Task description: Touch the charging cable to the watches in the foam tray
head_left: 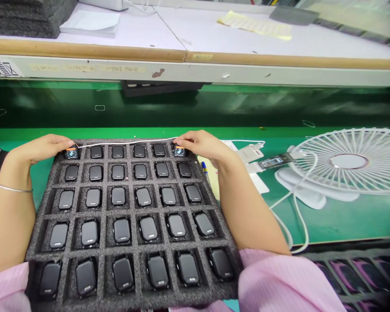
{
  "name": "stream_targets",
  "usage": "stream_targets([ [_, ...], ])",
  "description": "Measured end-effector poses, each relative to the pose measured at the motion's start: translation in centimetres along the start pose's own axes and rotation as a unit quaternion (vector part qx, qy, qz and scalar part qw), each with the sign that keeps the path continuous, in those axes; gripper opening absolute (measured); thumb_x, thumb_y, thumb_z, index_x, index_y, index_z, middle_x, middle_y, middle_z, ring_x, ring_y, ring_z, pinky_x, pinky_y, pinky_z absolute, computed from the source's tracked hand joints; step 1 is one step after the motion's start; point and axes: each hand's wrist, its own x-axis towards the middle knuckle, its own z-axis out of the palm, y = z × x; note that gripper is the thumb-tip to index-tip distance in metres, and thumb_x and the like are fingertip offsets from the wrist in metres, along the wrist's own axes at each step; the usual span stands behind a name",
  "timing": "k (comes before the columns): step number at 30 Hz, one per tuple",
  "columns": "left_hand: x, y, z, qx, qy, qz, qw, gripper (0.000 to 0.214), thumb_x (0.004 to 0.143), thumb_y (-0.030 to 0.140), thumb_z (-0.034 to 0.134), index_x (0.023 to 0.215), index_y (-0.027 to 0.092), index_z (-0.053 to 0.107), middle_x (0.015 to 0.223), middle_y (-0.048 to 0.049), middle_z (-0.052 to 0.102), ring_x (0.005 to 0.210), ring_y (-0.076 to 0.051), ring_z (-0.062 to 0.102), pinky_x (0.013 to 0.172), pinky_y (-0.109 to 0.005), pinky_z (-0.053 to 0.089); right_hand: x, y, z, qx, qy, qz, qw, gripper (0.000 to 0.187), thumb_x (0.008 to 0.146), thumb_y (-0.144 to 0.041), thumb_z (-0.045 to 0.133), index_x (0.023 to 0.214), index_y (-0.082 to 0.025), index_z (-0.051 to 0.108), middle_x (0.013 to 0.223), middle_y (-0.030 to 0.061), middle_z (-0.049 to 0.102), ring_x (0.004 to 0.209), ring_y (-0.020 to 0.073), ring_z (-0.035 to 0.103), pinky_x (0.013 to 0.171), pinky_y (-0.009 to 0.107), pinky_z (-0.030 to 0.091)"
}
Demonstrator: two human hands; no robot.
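A dark foam tray (pixel 133 210) lies in front of me, its pockets filled with several black watch bodies (pixel 121 230). My left hand (pixel 43 146) rests at the far left corner pocket, fingers curled on a watch body with an orange rim (pixel 71 152). My right hand (pixel 199 145) is at the far right corner pocket, fingers pinched on another orange-rimmed watch body (pixel 179 151). A thin white cable (pixel 123 142) runs along the tray's far edge between the two hands.
A white desk fan (pixel 344 167) lies on the green belt (pixel 344 216) to the right, with white cables and a charger block (pixel 251 152) beside it. A raised shelf (pixel 195 65) crosses the back. Another tray (pixel 354 271) sits at lower right.
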Motion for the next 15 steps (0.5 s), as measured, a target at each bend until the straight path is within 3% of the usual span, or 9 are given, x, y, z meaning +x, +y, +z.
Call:
stream_targets([
  [4,0.0,0.3,0.2,0.014,0.002,-0.013,1.000,0.096,0.054,0.102,0.067,0.097,0.018,0.082,0.123,-0.0112,0.081,0.122,-0.038,0.064,0.110,-0.041,0.051,0.4,0.4,0.4,-0.010,0.042,0.018,0.999,0.025,0.098,-0.032,0.061,0.098,-0.018,0.082,0.107,0.0111,0.083,0.101,0.0302,0.077,0.094,0.042,0.059],
  [7,0.1,0.3,0.2,0.022,0.006,-0.010,1.000,0.086,0.056,0.098,0.067,0.092,0.021,0.083,0.118,-0.0097,0.082,0.118,-0.039,0.065,0.107,-0.042,0.053,0.5,-0.1,1.1,-0.041,0.095,-0.070,0.992,0.025,0.099,-0.031,0.062,0.100,-0.020,0.084,0.106,0.0114,0.081,0.103,0.0303,0.075,0.098,0.044,0.057],
  [11,0.2,0.1,0.3,0.023,0.008,-0.001,1.000,0.077,0.059,0.094,0.066,0.087,0.025,0.083,0.113,-0.0077,0.082,0.114,-0.038,0.067,0.105,-0.043,0.054,0.6,-1.3,2.8,0.008,0.020,-0.234,0.972,0.028,0.103,-0.038,0.061,0.105,-0.025,0.086,0.104,0.0094,0.078,0.101,0.0268,0.073,0.097,0.041,0.058],
  [15,0.1,0.1,0.4,0.035,0.012,0.017,0.999,0.076,0.066,0.089,0.064,0.091,0.020,0.081,0.105,-0.0082,0.079,0.105,-0.033,0.067,0.099,-0.042,0.055,0.7,-1.2,3.7,-0.027,-0.002,-0.246,0.969,0.029,0.101,-0.035,0.061,0.115,-0.023,0.083,0.111,0.0118,0.077,0.105,0.0288,0.073,0.098,0.043,0.057],
])
